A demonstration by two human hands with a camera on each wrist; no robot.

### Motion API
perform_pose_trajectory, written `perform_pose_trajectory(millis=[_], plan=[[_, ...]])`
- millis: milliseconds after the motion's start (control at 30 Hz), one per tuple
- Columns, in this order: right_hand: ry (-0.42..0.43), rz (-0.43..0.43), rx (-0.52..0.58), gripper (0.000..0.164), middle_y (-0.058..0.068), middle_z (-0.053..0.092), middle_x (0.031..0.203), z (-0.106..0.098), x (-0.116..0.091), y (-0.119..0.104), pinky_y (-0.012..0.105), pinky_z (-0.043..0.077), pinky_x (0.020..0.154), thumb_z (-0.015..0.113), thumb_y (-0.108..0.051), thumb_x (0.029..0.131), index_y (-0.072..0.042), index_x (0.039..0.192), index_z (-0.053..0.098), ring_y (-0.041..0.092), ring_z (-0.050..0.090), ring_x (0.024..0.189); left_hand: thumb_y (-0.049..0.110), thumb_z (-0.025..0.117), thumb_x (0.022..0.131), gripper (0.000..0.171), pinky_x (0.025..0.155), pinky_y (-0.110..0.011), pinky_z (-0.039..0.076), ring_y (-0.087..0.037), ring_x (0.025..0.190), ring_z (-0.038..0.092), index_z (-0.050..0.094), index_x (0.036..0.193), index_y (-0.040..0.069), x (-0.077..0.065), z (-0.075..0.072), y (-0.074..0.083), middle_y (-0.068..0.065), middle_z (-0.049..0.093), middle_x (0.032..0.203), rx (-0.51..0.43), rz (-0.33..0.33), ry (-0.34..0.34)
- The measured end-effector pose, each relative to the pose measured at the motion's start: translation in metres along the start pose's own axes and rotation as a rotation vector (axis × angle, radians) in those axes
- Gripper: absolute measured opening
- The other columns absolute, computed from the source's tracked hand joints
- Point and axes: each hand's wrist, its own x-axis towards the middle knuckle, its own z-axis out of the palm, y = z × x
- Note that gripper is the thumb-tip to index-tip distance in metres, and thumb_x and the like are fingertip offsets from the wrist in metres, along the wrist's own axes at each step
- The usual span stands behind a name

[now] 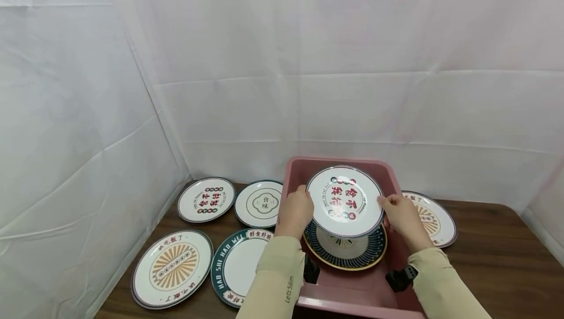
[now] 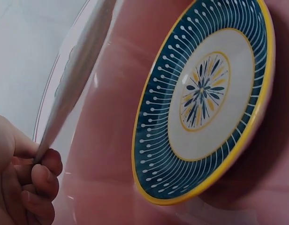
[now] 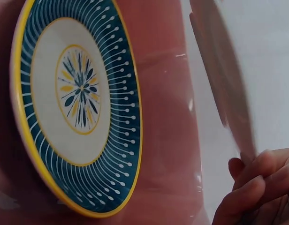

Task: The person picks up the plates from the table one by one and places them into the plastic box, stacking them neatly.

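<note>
Both hands hold a white plate with red characters and a dark rim, raised above a pink bin. My left hand pinches its left edge; my right hand grips the right edge. In the left wrist view the left fingers curl at the rim of that plate, seen nearly edge-on. The right wrist view shows the right fingers pinching the opposite edge. Below, inside the pink bin, lies a blue-patterned plate with a yellow rim and a flower-like centre, partly covered by the raised plate in the head view.
Left of the bin on the brown table lie a red-character plate, a plate with a small central emblem, a sunburst plate and a green-rimmed plate. Another sunburst plate sits right of the bin. White curtains stand behind.
</note>
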Motion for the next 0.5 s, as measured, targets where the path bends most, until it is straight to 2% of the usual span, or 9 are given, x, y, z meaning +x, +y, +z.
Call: perform_pose_trajectory(millis=[200, 333, 500], plan=[[-0.023, -0.02, -0.084, 0.035, 0.01, 0.053, 0.06, 0.005, 0.001, 0.004, 0.029, 0.041, 0.043, 0.042, -0.023, 0.098, 0.007, 0.114, 0.048, 0.016, 0.049, 0.045, 0.018, 0.044, 0.098, 0.027, 0.06, -0.034, 0.051, -0.025, 0.072, 0.065, 0.057, 0.113, -0.001, -0.001, 0.003, -0.003, -0.014, 0.065, 0.081, 0.133, 0.053, 0.029], [-0.042, -0.041, -0.21, 0.036, 0.011, 0.053, 0.069, 0.007, 0.0, 0.003, 0.03, 0.041, 0.047, 0.041, -0.023, 0.098, 0.009, 0.114, 0.047, 0.017, 0.051, 0.051, 0.016, 0.047, 0.096, 0.024, 0.056, -0.036, 0.051, -0.027, 0.068, 0.065, 0.059, 0.108, -0.002, -0.002, 0.004, -0.003, -0.014, 0.064, 0.076, 0.196, 0.054, 0.047], [-0.056, -0.079, -0.372, 0.034, 0.013, 0.056, 0.074, 0.009, -0.001, 0.004, 0.034, 0.044, 0.054, 0.039, -0.021, 0.099, 0.01, 0.11, 0.048, 0.02, 0.053, 0.06, 0.017, 0.053, 0.093, 0.02, 0.054, -0.04, 0.05, -0.026, 0.069, 0.064, 0.063, 0.103, 0.004, -0.002, 0.012, -0.001, -0.011, 0.065, 0.078, 0.3, 0.0, 0.044]])
